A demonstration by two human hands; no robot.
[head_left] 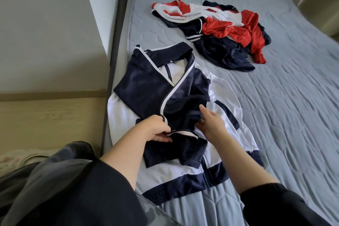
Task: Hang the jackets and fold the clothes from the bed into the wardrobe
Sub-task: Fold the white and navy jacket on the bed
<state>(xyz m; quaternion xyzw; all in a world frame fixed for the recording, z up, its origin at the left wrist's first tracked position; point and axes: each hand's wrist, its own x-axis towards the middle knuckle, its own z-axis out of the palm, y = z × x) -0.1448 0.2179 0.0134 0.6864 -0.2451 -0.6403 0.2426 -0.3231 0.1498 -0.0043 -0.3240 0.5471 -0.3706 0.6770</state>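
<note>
A navy and white jacket [146, 86] lies spread on the bed's near left part, its sleeves folded across the front. My left hand [157, 130] pinches a navy sleeve cuff with white trim at the jacket's middle. Just to the right, my right hand [211, 123] has straight fingers and touches the folded navy sleeve. A heap of red, white and navy clothes [220, 29] lies farther back on the bed.
The bed [284, 106] has a blue-grey quilted cover and a dark frame along its left side. A grey wall [45, 33] and a wooden floor strip [51, 115] run to the left. A pale cabinet [321, 2] stands at the far right.
</note>
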